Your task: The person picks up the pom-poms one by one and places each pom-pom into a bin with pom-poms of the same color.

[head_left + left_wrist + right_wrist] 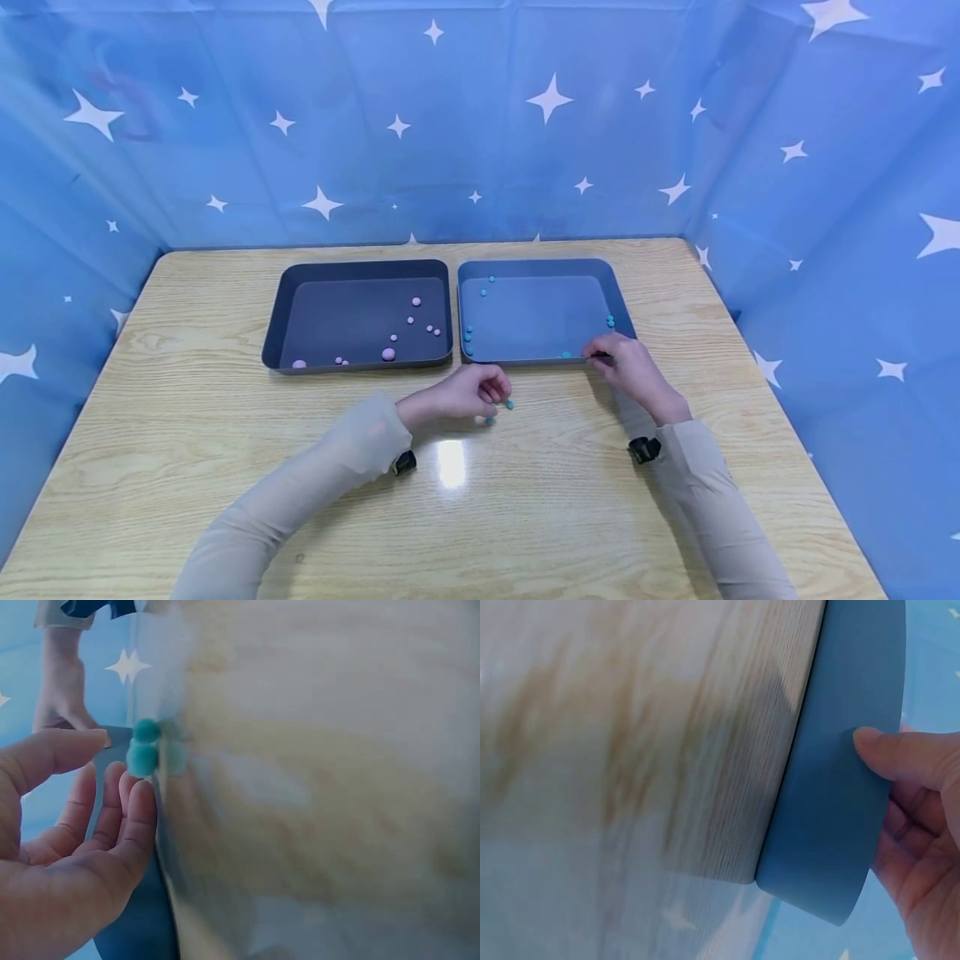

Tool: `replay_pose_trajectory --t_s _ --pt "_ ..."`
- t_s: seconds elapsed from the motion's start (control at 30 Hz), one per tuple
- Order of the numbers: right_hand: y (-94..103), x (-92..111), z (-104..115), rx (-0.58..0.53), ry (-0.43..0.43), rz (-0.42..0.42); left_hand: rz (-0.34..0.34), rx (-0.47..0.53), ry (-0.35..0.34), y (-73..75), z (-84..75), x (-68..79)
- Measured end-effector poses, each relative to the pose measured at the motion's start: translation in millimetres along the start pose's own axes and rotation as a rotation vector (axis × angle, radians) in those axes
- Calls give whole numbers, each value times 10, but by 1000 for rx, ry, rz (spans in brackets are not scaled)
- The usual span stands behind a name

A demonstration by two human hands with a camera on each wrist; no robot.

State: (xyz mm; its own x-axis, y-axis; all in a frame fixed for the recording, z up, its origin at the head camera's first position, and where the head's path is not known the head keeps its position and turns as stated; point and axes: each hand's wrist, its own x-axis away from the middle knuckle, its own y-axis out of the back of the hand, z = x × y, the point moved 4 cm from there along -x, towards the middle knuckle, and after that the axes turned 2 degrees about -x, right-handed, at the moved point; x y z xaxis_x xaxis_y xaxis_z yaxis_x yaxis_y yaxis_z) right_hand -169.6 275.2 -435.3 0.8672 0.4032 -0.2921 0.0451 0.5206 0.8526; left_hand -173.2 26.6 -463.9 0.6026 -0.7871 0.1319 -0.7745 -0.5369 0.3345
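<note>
My left hand (pixel 463 393) hovers low over the table in front of the blue tray (pixel 536 312). Its fingers are loosely bent, the thumb apart from them, nothing between. Two small teal pompoms lie on the wood by its fingertips: one (pixel 510 405) to the right, the other (pixel 490 421) nearer; both pompoms (pixel 144 750) show in the left wrist view. With thumb outside and fingers inside, my right hand (pixel 630 369) pinches the blue tray's front wall (pixel 832 787) near its right corner. Several teal pompoms (pixel 468 337) sit inside that tray.
A dark tray (pixel 337 312) stands left of the blue one, close beside it. Several pink pompoms (pixel 388 354) of differing sizes are scattered inside. Both trays rest toward the back of the wooden table (pixel 525 517). Blue star-patterned cloth (pixel 480 150) hangs behind and at the sides.
</note>
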Motion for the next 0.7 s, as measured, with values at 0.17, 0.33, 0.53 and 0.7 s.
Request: replay_pose_trajectory --t_s 0.17,0.33,0.53,0.7 --pt "-5 -6 -4 4 -19 22 8 -45 -28 -7 40 -6" --pt "-10 -7 -21 -29 -7 13 21 -105 -42 -10 25 -6" --pt "-12 2 -60 -91 19 -4 47 -165 -76 -15 -3 -11" --pt "-20 -4 -77 -113 21 -1 60 -183 -95 -11 8 -21"
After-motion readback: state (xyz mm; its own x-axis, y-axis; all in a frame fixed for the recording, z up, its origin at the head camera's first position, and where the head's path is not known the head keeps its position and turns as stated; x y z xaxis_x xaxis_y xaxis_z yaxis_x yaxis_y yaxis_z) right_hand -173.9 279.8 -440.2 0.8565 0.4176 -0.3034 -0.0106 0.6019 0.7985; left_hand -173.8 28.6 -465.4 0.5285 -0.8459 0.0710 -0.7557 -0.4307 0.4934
